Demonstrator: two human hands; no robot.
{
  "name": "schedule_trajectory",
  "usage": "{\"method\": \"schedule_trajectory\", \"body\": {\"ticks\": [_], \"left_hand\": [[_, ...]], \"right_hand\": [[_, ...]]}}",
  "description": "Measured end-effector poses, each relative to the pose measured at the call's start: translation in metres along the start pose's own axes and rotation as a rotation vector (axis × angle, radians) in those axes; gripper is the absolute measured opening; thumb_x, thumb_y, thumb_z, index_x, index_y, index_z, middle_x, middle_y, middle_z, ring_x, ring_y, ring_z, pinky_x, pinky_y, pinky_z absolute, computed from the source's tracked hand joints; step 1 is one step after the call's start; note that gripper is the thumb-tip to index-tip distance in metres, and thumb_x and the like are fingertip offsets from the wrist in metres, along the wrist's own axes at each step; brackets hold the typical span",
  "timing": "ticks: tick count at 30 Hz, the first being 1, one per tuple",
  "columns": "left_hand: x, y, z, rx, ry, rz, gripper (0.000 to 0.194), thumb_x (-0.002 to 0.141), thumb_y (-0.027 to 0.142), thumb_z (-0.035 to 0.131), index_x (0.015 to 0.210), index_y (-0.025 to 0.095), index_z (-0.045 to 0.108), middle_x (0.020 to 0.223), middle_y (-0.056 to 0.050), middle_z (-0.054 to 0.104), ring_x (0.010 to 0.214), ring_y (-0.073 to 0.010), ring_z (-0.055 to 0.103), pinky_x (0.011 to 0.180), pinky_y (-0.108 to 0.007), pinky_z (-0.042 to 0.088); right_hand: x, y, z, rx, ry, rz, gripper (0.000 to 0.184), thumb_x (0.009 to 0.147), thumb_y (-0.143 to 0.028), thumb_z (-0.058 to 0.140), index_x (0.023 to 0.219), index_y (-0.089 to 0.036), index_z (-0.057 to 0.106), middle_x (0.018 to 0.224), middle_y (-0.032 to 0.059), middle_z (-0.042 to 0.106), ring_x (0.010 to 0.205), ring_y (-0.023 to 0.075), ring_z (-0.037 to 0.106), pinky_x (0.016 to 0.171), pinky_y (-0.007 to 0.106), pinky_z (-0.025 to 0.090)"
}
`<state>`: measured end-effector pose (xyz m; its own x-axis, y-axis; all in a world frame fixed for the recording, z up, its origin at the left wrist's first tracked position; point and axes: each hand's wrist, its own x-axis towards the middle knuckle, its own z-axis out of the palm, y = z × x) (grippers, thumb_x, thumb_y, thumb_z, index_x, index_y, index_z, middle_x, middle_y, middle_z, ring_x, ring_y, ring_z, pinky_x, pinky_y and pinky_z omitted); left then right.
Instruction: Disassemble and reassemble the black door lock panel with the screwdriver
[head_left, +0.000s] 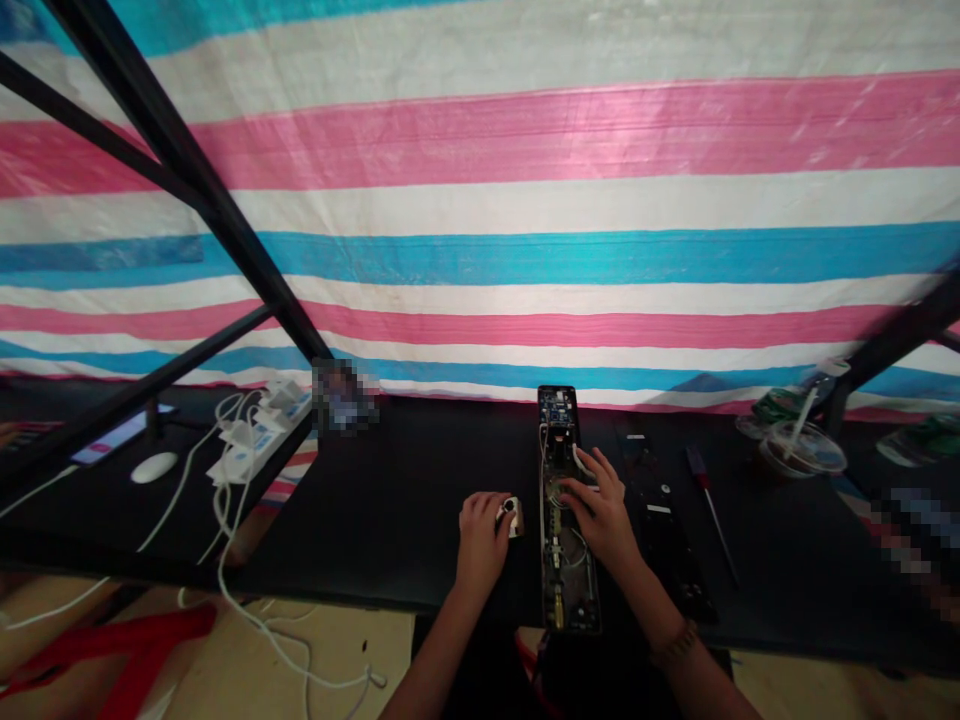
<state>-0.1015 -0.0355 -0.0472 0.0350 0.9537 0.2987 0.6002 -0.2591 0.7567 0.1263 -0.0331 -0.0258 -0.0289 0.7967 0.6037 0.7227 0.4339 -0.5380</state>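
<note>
My left hand [482, 533] is closed around a small pale part with a round dark opening [515, 518], resting at the table top. Right beside it lies a long, narrow, open black device housing [587, 607]. Inside the housing I see a blue circuit board [556, 408] at the far end, thin pale wires and a brass-coloured cylindrical part [559, 608] at the near end. My right hand [609, 512] reaches over the middle of the housing with thumb and fingers apart, the fingertips touching parts inside; a white piece shows by them.
Right of the housing lie a dark cover panel [664, 535] and a screwdriver [709, 495]. Farther right stands a plastic cup with a straw [802, 447]. At left are a white power strip [251, 445] with tangled cables, a mouse [154, 467], a phone [112, 437] and black frame bars [217, 215].
</note>
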Motion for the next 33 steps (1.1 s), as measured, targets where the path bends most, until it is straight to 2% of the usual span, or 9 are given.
{"method": "schedule_trajectory", "body": {"ticks": [3, 5, 9, 14, 17, 21, 25, 29, 33], "left_hand": [[-0.006, 0.001, 0.005, 0.167, -0.055, 0.023, 0.025, 0.090, 0.019, 0.063, 0.111, 0.026, 0.074, 0.119, -0.008, 0.069, 0.116, -0.0305, 0.055, 0.099, -0.050, 0.046], [-0.007, 0.004, 0.008, 0.279, -0.071, 0.023, 0.026, 0.091, 0.016, 0.061, 0.113, 0.024, 0.073, 0.122, -0.009, 0.067, 0.118, -0.0306, 0.054, 0.098, -0.050, 0.046], [-0.002, 0.007, 0.011, 0.331, -0.068, 0.018, 0.028, 0.093, 0.014, 0.059, 0.116, 0.023, 0.072, 0.122, -0.010, 0.066, 0.117, -0.0307, 0.054, 0.096, -0.050, 0.047], [0.006, 0.022, 0.011, 0.147, 0.007, 0.009, 0.027, 0.096, 0.019, 0.053, 0.117, 0.022, 0.070, 0.121, -0.010, 0.065, 0.117, -0.0277, 0.057, 0.101, -0.050, 0.048], [0.005, 0.041, 0.017, 0.007, -0.006, 0.044, 0.031, 0.100, 0.023, 0.048, 0.125, 0.023, 0.066, 0.130, -0.011, 0.062, 0.124, -0.0256, 0.055, 0.108, -0.048, 0.046], [-0.002, 0.060, 0.033, -0.022, -0.117, 0.093, 0.041, 0.097, 0.023, 0.055, 0.137, 0.027, 0.060, 0.154, -0.012, 0.045, 0.141, -0.0299, 0.045, 0.116, -0.053, 0.039], [-0.009, 0.061, 0.045, -0.077, -0.151, 0.051, 0.041, 0.098, 0.020, 0.050, 0.137, 0.026, 0.061, 0.164, -0.011, 0.032, 0.149, -0.0310, 0.036, 0.119, -0.053, 0.034], [-0.010, 0.058, 0.047, -0.145, -0.169, 0.010, 0.040, 0.098, 0.022, 0.050, 0.136, 0.028, 0.062, 0.165, -0.009, 0.030, 0.151, -0.0297, 0.033, 0.121, -0.051, 0.032], [-0.012, 0.058, 0.047, -0.229, -0.179, -0.012, 0.041, 0.099, 0.027, 0.051, 0.139, 0.028, 0.060, 0.168, -0.008, 0.024, 0.152, -0.0282, 0.032, 0.122, -0.048, 0.031]], "right_hand": [[-0.008, 0.001, -0.011, 0.043, 0.153, 0.085, 0.022, 0.097, -0.030, 0.058, 0.113, -0.028, 0.074, 0.119, 0.0120, 0.067, 0.117, 0.0293, 0.062, 0.096, 0.050, 0.054], [-0.022, 0.009, -0.016, 0.024, 0.190, 0.161, 0.024, 0.098, -0.034, 0.058, 0.116, -0.025, 0.072, 0.108, 0.0112, 0.068, 0.102, 0.0261, 0.065, 0.088, 0.045, 0.057], [-0.060, 0.031, -0.013, -0.065, 0.052, 0.189, 0.030, 0.100, -0.043, 0.054, 0.113, -0.023, 0.072, 0.106, 0.0118, 0.070, 0.099, 0.0272, 0.066, 0.087, 0.047, 0.056], [-0.084, 0.045, -0.012, -0.143, -0.034, 0.213, 0.039, 0.101, -0.050, 0.047, 0.110, -0.021, 0.072, 0.105, 0.0143, 0.071, 0.096, 0.0295, 0.066, 0.085, 0.048, 0.054], [-0.078, 0.052, -0.019, -0.122, -0.010, 0.270, 0.038, 0.101, -0.049, 0.046, 0.109, -0.020, 0.070, 0.105, 0.0135, 0.071, 0.095, 0.0280, 0.067, 0.086, 0.045, 0.054], [-0.062, 0.069, -0.027, -0.161, 0.083, 0.335, 0.041, 0.101, -0.051, 0.044, 0.105, -0.018, 0.069, 0.101, 0.0142, 0.070, 0.093, 0.0281, 0.066, 0.086, 0.044, 0.053], [-0.057, 0.081, -0.027, -0.285, -0.043, 0.307, 0.046, 0.100, -0.050, 0.041, 0.100, -0.015, 0.071, 0.095, 0.0163, 0.069, 0.089, 0.0305, 0.063, 0.085, 0.048, 0.051], [-0.044, 0.066, -0.028, -0.331, 0.034, 0.291, 0.041, 0.099, -0.044, 0.045, 0.109, -0.014, 0.069, 0.102, 0.0178, 0.067, 0.095, 0.0317, 0.061, 0.087, 0.049, 0.050], [0.001, 0.031, -0.021, -0.173, 0.077, 0.169, 0.029, 0.097, -0.037, 0.053, 0.114, -0.020, 0.069, 0.111, 0.0144, 0.066, 0.104, 0.0288, 0.061, 0.092, 0.046, 0.051]]}}
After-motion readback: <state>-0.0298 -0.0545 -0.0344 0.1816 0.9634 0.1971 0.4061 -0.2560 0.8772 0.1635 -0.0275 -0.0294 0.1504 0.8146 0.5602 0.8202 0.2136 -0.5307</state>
